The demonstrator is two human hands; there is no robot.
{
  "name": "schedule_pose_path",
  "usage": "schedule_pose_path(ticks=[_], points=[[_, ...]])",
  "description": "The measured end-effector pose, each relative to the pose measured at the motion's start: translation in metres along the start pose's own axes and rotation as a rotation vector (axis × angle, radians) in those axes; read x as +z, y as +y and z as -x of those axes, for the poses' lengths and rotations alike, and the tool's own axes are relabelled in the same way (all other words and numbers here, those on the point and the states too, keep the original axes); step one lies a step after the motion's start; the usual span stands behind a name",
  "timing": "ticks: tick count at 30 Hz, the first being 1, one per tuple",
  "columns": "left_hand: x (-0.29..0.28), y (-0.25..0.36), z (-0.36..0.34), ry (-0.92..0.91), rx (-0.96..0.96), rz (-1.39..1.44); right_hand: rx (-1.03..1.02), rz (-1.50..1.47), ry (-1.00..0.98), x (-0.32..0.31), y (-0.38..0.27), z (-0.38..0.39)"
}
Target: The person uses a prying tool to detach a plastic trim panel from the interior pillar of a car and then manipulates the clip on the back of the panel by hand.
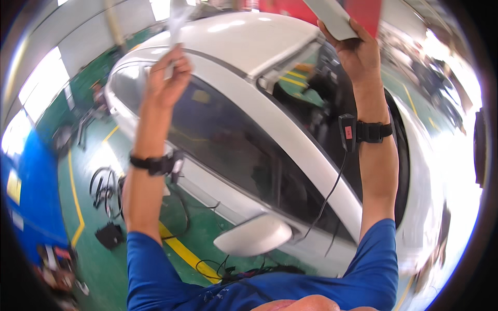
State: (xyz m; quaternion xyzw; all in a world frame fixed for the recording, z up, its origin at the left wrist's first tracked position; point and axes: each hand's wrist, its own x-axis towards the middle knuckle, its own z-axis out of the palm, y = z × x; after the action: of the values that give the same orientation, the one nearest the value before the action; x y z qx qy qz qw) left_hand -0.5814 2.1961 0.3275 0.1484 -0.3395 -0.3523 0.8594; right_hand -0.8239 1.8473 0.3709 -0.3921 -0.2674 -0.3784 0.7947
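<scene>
- Nearest the camera, at the lower edge, are the person's blue sleeves (155, 274), with both forearms rising from them toward the top of the view.
- The left hand (167, 78) is raised high and clenched around a thin, pale, translucent strip (175, 26) that runs upward from the fingers; it is blurred, so what kind of strip it is cannot be told.
- A black wrist strap (153, 165) with a small device sits on the left forearm.
- The right hand (358, 52) is raised well apart from the left and grasps the lower end of a flat grey panel (332, 18), thumb on its near face; the panel tilts up and leftward to the top edge of the view.
- A black band (373, 131) wraps the right wrist, carrying a small black box with a red spot (347, 132); a thin cable (329, 192) hangs from it down along the forearm.
- Behind both hands stands a white car (244, 36), its roof at the top and dark side windows (228, 140) between the two arms.
- The car's white side mirror (254, 236) juts out just above the sleeves.
- The floor (93, 217) is green with yellow lines; black cables (104, 184) lie coiled on it at the left, beside a small black box (110, 234).
</scene>
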Motion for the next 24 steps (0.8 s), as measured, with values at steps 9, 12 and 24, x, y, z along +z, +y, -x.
schedule_pose_path(ticks=[9,12,24], points=[[0.094,-0.030,0.145,-0.305,-0.042,-0.242,-0.256,0.032,0.321,0.083,-0.177,0.336],[0.145,-0.091,0.169,-0.385,-0.169,-0.165,-0.517,0.279,0.568,0.149,-0.244,0.468],[0.315,-0.404,0.308,-0.424,-0.341,0.054,-0.917,0.650,1.091,0.241,-0.439,0.876]])
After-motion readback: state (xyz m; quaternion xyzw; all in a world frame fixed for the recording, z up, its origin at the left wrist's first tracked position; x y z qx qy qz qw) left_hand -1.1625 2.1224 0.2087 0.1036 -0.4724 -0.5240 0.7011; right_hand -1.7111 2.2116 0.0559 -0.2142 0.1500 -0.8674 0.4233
